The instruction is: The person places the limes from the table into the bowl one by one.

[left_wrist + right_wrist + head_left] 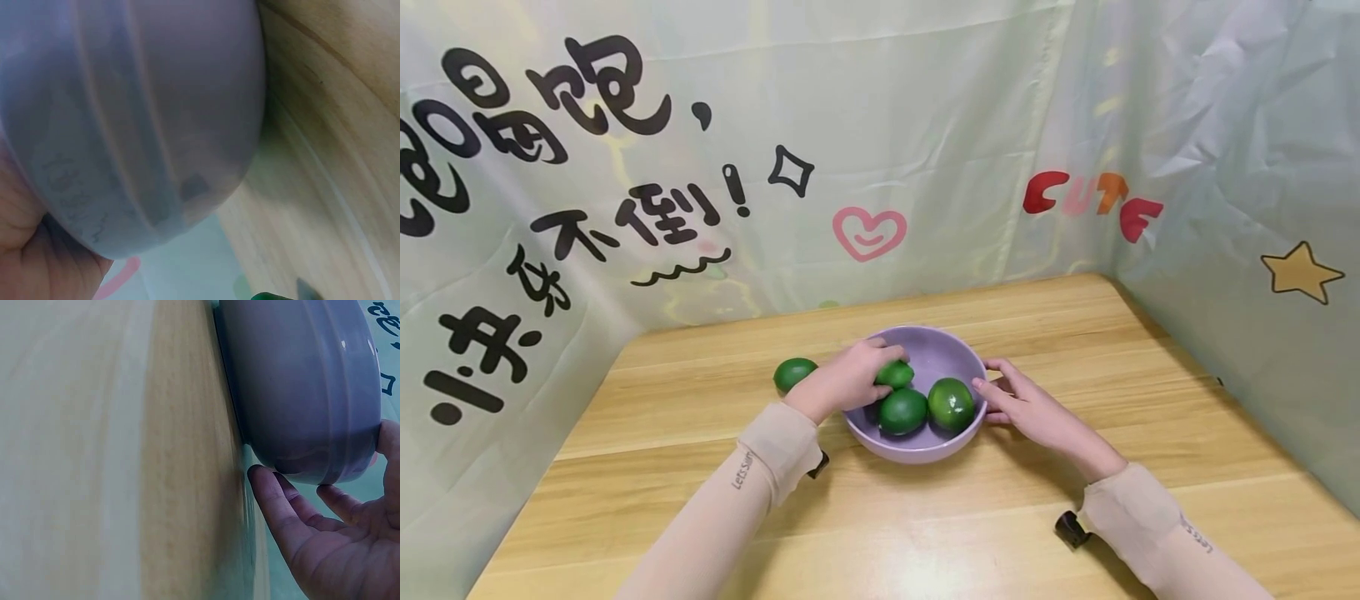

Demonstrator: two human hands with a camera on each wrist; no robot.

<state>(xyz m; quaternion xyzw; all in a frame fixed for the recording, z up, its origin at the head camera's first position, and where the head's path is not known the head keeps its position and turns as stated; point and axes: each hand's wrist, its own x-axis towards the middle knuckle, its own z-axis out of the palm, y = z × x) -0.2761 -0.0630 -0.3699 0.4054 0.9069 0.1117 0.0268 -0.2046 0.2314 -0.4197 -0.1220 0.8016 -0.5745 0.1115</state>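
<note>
A purple bowl (917, 454) stands on the table, its outer wall (181, 106) filling much of the left wrist view. My left hand (850, 377) reaches over the bowl's left rim and holds a green lime (896, 374) between fingers and thumb, inside the bowl. Below that fruit lie a dark green lime (903, 412) and, to its right, a rounder, shiny green citrus fruit (951, 405). My right hand (1030, 412) holds the bowl's right side. Its thumb is at the rim, and its fingers (275, 500) are against the outside.
Another green lime (794, 375) lies on the wooden table (895, 533) left of the bowl, partly behind my left wrist. A printed cloth (940, 125) hangs along the table's back and sides. A small black device (1071, 529) sits under my right wrist.
</note>
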